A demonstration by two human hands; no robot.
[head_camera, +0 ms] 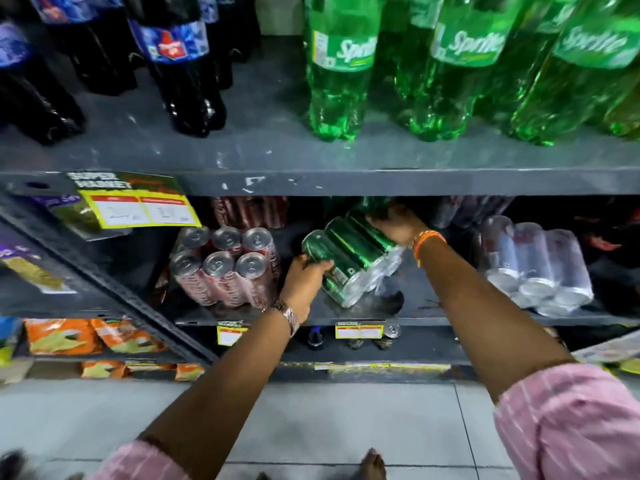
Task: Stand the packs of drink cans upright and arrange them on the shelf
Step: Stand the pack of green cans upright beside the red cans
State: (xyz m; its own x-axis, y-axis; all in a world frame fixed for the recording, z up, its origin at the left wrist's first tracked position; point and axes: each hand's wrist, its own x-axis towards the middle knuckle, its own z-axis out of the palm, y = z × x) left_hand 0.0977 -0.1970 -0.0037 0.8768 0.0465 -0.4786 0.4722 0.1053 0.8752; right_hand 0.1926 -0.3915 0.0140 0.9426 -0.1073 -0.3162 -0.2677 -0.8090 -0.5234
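I see dark grey metal shelving (346, 183) with a slanted upright post (138, 299), yellow price tags (138, 211) on its edges, and pale tiled floor (346, 417) below.

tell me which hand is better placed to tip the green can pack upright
Right, probably. The right hand grips the far raised end of the tilted green pack; the left hand holds its near end.

We note the green can pack (349, 258) at centre: glossy metal cans under clear, crinkled plastic film. At nine o'clock, the red can pack (225, 268) shows matt silver metal lids and similar film. At three o'clock, the silver can pack (533, 265) looks pale and shiny. The shelf (346, 183) is painted grey metal, scuffed and chipped. At twelve, green bottles (339, 74) are glossy translucent plastic.
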